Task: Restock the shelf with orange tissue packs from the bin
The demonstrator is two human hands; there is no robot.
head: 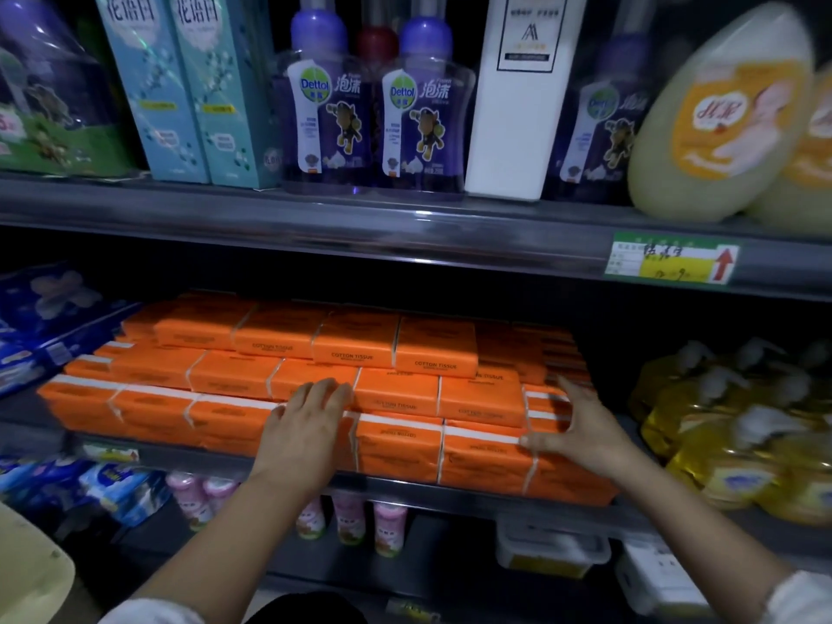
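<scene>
Resting flat on the front row, your left hand (310, 425) lies on the orange tissue packs (396, 398), fingers straight and close together, about midway along the shelf (211, 459) front edge. Your right hand (581, 427) is spread: thumb on a front pack's top, fingers against the stack's right end. Packs sit in three stepped tiers, lowest at the front edge. Yellow bottles (720, 448) stand toward the right end, blue packs (45, 317) toward the left.

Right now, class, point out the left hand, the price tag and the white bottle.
left hand (306, 425): head view, back of the hand.
price tag (675, 268): head view, yellow panel.
white bottle (513, 132): head view, plain front.
</scene>
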